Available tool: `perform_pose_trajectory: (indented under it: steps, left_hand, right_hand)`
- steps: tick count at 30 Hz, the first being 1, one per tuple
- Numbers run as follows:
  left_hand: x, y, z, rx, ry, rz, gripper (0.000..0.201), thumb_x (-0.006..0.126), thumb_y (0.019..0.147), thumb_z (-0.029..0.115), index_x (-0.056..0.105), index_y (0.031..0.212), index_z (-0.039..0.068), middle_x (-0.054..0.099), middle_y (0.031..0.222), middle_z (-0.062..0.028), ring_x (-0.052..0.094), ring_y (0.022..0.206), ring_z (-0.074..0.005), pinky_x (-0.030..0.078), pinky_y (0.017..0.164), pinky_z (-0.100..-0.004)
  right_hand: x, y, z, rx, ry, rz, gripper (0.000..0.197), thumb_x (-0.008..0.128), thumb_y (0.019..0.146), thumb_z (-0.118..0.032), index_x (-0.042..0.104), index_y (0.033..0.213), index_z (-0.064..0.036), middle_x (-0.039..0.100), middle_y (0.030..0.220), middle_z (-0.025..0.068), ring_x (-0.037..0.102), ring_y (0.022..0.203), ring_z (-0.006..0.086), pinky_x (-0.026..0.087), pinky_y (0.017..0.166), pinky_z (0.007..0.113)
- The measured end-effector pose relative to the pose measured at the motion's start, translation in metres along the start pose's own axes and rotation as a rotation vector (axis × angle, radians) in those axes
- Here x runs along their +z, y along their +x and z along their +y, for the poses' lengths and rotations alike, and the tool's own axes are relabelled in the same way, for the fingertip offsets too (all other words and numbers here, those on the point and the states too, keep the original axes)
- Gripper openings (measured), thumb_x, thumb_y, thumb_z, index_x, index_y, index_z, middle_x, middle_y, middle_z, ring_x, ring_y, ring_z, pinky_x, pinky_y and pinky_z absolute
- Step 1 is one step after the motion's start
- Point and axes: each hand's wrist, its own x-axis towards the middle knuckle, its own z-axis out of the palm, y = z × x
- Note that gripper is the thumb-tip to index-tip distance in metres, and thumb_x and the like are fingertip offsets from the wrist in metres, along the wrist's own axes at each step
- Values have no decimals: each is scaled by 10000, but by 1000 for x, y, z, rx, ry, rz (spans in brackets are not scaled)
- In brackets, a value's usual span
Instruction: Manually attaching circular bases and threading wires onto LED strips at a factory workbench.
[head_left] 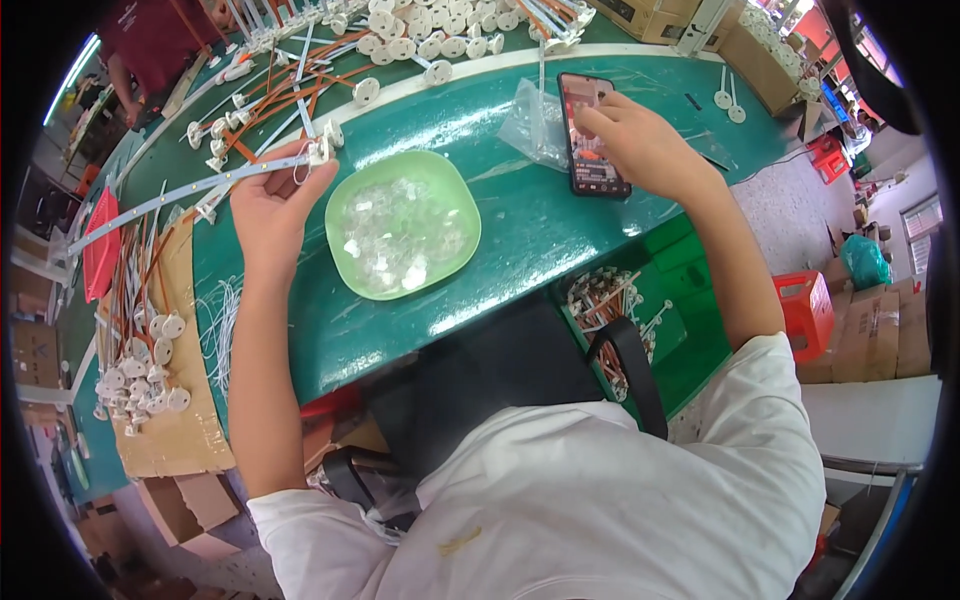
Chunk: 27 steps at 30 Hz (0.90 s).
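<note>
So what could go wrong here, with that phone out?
With the right hand at the phone, attention may be split, so the left hand could let the pale strip slip. The left hand is also beside the green bowl; a nudge might spill its clear pieces.

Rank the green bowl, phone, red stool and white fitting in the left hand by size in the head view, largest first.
1. Green bowl
2. Phone and red stool: too close to rank; the stool is farther from the camera.
3. White fitting in the left hand
</note>
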Motion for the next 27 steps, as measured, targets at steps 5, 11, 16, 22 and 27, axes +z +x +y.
perform_pose_trajectory:
  steps: [5, 11, 16, 22, 27]
  left_hand:
    - [-3, 4, -3, -14, 76, 41, 404, 784, 760, 17, 622, 1123, -56, 674, 1013, -91, 631, 883, -119, 508, 815, -242]
    - [1, 6, -7, 1, 66, 11, 415, 809, 744, 55, 637, 1110, -34, 674, 983, -76, 617, 858, -99, 499, 811, -237]
    - [-3, 3, -6, -8, 94, 21, 414, 813, 741, 62, 642, 1107, -31, 676, 959, -68, 616, 856, -98, 496, 802, -234]
    - [2, 7, -1, 27, 99, 19, 411, 811, 747, 64, 638, 1103, -42, 683, 954, -78, 631, 839, -108, 507, 784, -239]
    - [11, -14, 21, 132, 228, -136, 399, 819, 722, 99, 659, 1070, -11, 701, 936, -66, 650, 813, -96, 520, 698, -233]
  right_hand:
    - [11, -1, 2, -7, -110, -5, 262, 535, 797, 36, 519, 1047, -40, 582, 982, 185, 565, 952, 369, 485, 804, 416]
    - [15, -9, 4, 133, 1, -44, 220, 559, 825, 21, 494, 1025, -44, 560, 1006, 177, 551, 939, 374, 477, 791, 403]
    - [-14, -18, -4, 121, 86, 144, 204, 591, 857, -14, 512, 1040, -56, 572, 999, 142, 566, 925, 338, 473, 784, 406]
    - [-54, -95, 69, 723, -541, 322, 213, 647, 899, -235, 563, 971, -52, 610, 796, 128, 627, 751, 277, 486, 631, 363]
    - [-38, -111, 35, 666, -56, 445, 122, 614, 891, -108, 630, 993, -44, 673, 830, 117, 660, 749, 239, 493, 642, 309]
